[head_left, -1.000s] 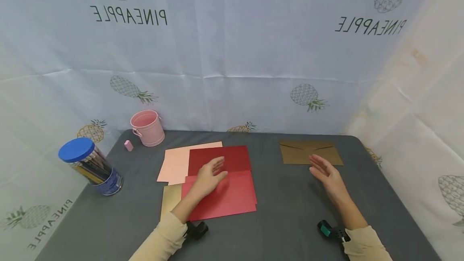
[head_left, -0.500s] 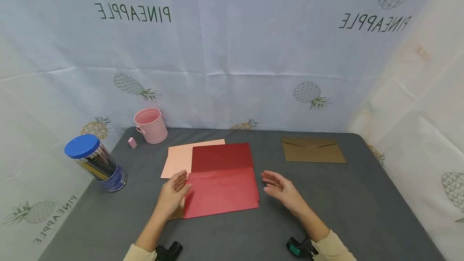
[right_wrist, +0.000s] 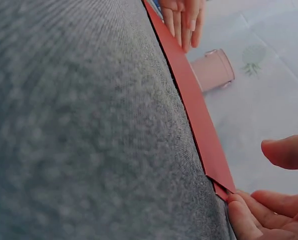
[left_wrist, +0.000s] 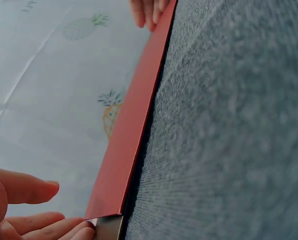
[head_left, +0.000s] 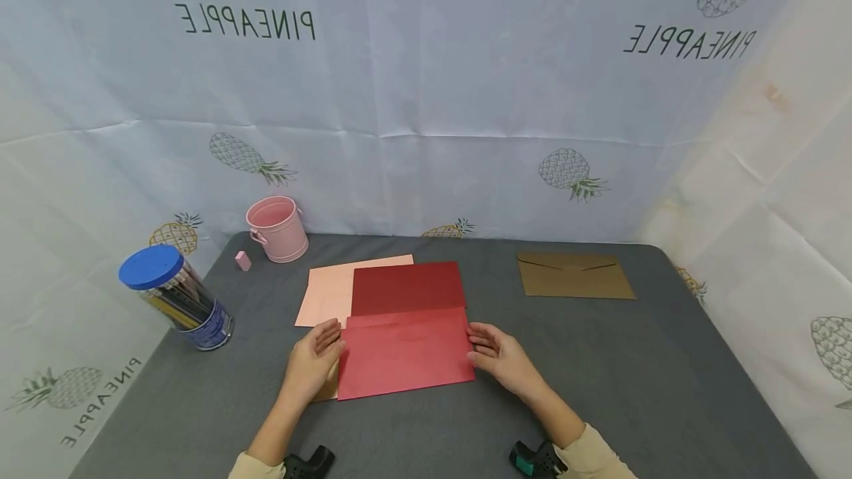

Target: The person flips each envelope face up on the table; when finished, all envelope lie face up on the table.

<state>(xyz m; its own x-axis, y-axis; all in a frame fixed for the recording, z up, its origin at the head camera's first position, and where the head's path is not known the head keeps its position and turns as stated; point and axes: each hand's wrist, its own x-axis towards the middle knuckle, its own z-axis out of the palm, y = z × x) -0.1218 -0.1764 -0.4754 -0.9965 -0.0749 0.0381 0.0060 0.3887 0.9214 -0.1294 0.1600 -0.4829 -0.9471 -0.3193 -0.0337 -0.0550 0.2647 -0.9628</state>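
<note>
A bright red paper piece (head_left: 406,357), about envelope-sized, lies flat on the dark grey table. It overlaps a dark red one (head_left: 407,288) behind it, a peach sheet (head_left: 326,294) at the back left, and a gold-brown piece (head_left: 328,389) that peeks out at the lower left. My left hand (head_left: 313,361) stands at the red paper's left edge, fingertips right at its corner and thumb held away. Across from it, my right hand (head_left: 502,361) has its fingertips at the right edge; the right wrist view shows its thumb (right_wrist: 287,152) lifted clear of the red stack.
A brown envelope (head_left: 575,276) lies at the back right. On the left stand a blue-lidded jar (head_left: 176,298) of pencils and a pink bucket (head_left: 278,231), with a small pink eraser-like block (head_left: 242,261) near them. A pineapple-print cloth (head_left: 426,94) hangs behind the table.
My left hand has moved from above the papers to their left edge. The right hand has come leftward from near the brown envelope to the red paper's right edge.
</note>
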